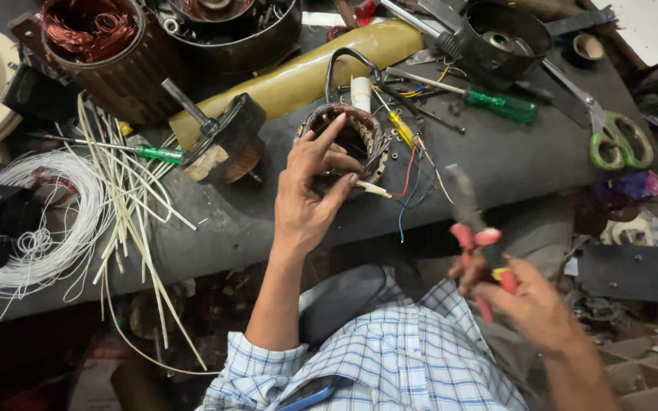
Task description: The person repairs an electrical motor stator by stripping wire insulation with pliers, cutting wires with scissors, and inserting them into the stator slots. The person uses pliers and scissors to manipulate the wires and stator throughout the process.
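1. Left hand (310, 194) sits dead centre of the view, fingers spread loosely and draped over a small motor stator (348, 141) with copper windings. The index finger points up toward 1 o'clock across its rim, and the thumb and middle finger pinch a thin white sleeve (371, 188) sticking out at the stator's 5 o'clock edge.

2. The stator itself sits on the dark grey workbench (496, 164), just above centre. Red, blue and yellow lead wires (409, 183) spill out of it toward 4 o'clock.

3. Right hand (531, 304) is down at 4 o'clock, off the bench, and pretty blurry. Its fingers are curled closed around the red handles of a pair of pliers (474, 228), with the dark jaws pointing up toward 11 o'clock. Can't tell how the plier jaws stand, too smeared.

4. Around the stator: a green-handled screwdriver (500, 104) at 2 o'clock and green-handled scissors (618, 141) further out at 3 o'clock.

5. At 9 o'clock there's a rotor on a shaft (222, 141), another green-handled screwdriver (158, 154) beside it, a bunch of white sleeving strips (127, 205) and a coil of white wire (39, 221).

6. Up at 11 o'clock is a bigger stator with copper coils (97, 42), and a yellowish roll of insulation sheet (306, 68) lies at 12.
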